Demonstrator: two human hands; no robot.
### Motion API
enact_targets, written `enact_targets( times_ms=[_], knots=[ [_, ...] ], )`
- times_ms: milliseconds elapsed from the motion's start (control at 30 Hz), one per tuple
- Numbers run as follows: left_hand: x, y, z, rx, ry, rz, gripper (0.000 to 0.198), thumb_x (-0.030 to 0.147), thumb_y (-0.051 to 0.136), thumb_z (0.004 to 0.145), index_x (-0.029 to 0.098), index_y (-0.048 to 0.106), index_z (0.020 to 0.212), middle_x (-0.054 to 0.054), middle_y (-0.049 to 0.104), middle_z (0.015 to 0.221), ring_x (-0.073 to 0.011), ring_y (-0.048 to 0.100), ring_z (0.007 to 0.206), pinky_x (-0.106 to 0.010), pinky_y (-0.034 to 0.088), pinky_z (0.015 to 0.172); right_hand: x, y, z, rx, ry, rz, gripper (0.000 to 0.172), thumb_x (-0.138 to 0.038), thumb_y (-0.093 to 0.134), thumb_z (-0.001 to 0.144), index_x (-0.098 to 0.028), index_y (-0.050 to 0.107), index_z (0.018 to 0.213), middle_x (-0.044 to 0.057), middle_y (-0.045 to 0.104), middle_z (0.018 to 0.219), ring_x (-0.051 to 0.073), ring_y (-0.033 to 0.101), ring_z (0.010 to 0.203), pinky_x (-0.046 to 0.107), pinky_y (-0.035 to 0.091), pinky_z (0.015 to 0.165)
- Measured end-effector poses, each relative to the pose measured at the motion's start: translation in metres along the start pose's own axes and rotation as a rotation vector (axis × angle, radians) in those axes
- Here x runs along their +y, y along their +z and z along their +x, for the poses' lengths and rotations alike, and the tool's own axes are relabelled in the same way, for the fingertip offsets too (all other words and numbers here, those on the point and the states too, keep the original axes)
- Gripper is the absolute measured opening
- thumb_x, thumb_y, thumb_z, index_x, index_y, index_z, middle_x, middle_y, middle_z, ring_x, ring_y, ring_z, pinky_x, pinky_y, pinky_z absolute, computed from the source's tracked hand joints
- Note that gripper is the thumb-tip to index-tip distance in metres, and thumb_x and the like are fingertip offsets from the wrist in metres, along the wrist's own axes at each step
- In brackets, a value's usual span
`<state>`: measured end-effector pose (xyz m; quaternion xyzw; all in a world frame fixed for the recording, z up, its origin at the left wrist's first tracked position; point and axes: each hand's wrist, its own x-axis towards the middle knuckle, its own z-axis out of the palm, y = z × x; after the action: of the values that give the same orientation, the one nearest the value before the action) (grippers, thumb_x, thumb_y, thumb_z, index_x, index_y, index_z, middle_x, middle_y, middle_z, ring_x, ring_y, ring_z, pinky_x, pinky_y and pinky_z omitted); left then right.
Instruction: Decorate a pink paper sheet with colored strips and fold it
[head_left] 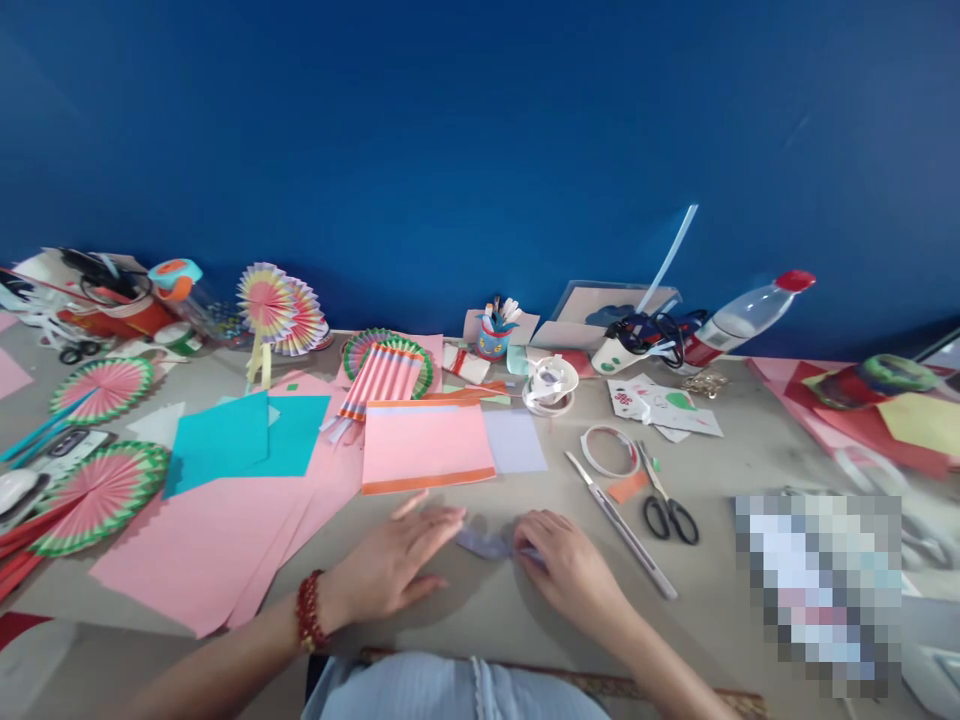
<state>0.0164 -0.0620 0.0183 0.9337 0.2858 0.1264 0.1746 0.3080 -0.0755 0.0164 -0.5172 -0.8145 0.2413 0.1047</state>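
Observation:
My left hand (397, 560) lies on the grey table (487, 600) with its fingers stretched out towards a small pale lilac piece of paper (486, 543). A red bead bracelet sits on that wrist. My right hand (561, 560) is curled, palm down, its fingertips pressing the right end of the same lilac paper. The paper lies flat between the two hands. Just beyond them lies a pink sheet with an orange lower edge (426, 447) and a pale lilac square (514, 441).
Black-handled scissors (667, 508), a long craft knife (621, 524) and a tape ring (607, 451) lie to the right. Large pink sheets (217, 540), turquoise paper (240, 440) and pleated paper fans (101, 490) fill the left. A plastic bottle (739, 318) and pen cup (493, 335) stand by the blue wall.

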Motion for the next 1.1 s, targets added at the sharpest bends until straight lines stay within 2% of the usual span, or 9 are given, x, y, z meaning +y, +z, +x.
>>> enact_targets(
  times_ms=[133,200,267,333,533,667,800,967,1100],
  knots=[
    [-0.041,-0.021,-0.011,0.433,-0.409,0.073,0.041,0.034,0.047,0.098,0.022,0.043,0.137,-0.012,0.060,0.130,-0.0246,0.058,0.122,-0.042,0.048,0.104,0.009,-0.003,0.001,0.023,-0.062,0.090,0.017,-0.010,0.050,0.088,-0.021,0.062,0.093,0.004,0.066,0.091,0.021,0.059,0.089,0.033,0.045,0.080],
    [-0.065,-0.028,-0.020,0.570,-0.599,0.136,0.029,0.038,0.048,0.097,0.021,0.051,0.121,-0.010,0.065,0.116,-0.0247,0.065,0.107,-0.041,0.053,0.094,0.012,-0.007,0.002,0.050,-0.114,0.150,0.019,-0.014,0.046,0.093,-0.022,0.063,0.097,0.005,0.068,0.094,0.020,0.060,0.091,0.033,0.046,0.082],
    [-0.083,-0.029,-0.027,0.571,-0.719,0.151,0.033,0.045,0.052,0.094,0.021,0.050,0.117,-0.008,0.066,0.108,-0.0244,0.067,0.096,-0.039,0.055,0.085,0.013,-0.011,0.004,0.092,-0.131,0.200,0.020,-0.017,0.044,0.095,-0.022,0.063,0.094,0.006,0.068,0.094,0.019,0.061,0.091,0.032,0.047,0.082],
    [-0.091,-0.025,-0.032,0.530,-0.739,0.096,0.035,0.045,0.054,0.093,0.021,0.046,0.119,-0.006,0.067,0.104,-0.0216,0.068,0.089,-0.036,0.056,0.080,0.012,-0.013,0.005,0.129,-0.132,0.233,0.020,-0.018,0.043,0.095,-0.022,0.062,0.092,0.006,0.068,0.094,0.019,0.062,0.093,0.033,0.049,0.082],
    [-0.094,-0.007,-0.025,0.534,-0.734,0.039,0.042,0.038,0.056,0.090,0.020,0.042,0.125,-0.005,0.066,0.097,-0.0204,0.067,0.084,-0.035,0.055,0.078,-0.004,-0.008,0.006,0.035,-0.293,0.188,0.020,-0.010,0.044,0.089,-0.022,0.061,0.090,0.007,0.066,0.125,0.021,0.058,0.117,0.040,0.046,0.099],
    [-0.095,-0.009,-0.021,0.589,-0.732,-0.129,0.035,0.035,0.053,0.090,0.020,0.047,0.121,-0.005,0.064,0.096,-0.0194,0.067,0.084,-0.034,0.056,0.079,-0.002,-0.010,-0.002,0.016,-0.319,0.129,0.024,-0.006,0.042,0.084,-0.022,0.061,0.086,0.006,0.065,0.127,0.021,0.056,0.121,0.042,0.044,0.104],
    [-0.085,-0.015,-0.021,0.621,-0.702,-0.343,0.029,0.038,0.051,0.091,0.020,0.051,0.115,-0.007,0.066,0.105,-0.0193,0.069,0.090,-0.032,0.057,0.081,0.019,-0.025,-0.019,-0.004,-0.248,0.107,0.022,-0.006,0.044,0.080,-0.022,0.059,0.082,0.006,0.067,0.124,0.021,0.058,0.120,0.041,0.047,0.100],
    [-0.065,-0.023,-0.022,0.673,-0.760,-0.448,0.032,0.042,0.055,0.088,0.019,0.052,0.111,-0.007,0.067,0.107,-0.0216,0.069,0.095,-0.034,0.058,0.080,0.047,-0.037,-0.036,0.035,-0.126,0.097,0.016,-0.011,0.046,0.078,-0.023,0.057,0.079,0.008,0.068,0.122,0.023,0.061,0.116,0.041,0.051,0.092],
    [-0.047,-0.018,-0.025,0.554,-0.762,-0.600,0.030,0.040,0.055,0.089,0.021,0.052,0.112,-0.007,0.066,0.109,-0.0208,0.068,0.095,-0.034,0.057,0.081,0.058,-0.040,-0.040,0.078,-0.092,0.236,0.011,-0.015,0.048,0.080,-0.023,0.056,0.077,0.010,0.068,0.119,0.024,0.063,0.108,0.039,0.051,0.087]
  ],
)
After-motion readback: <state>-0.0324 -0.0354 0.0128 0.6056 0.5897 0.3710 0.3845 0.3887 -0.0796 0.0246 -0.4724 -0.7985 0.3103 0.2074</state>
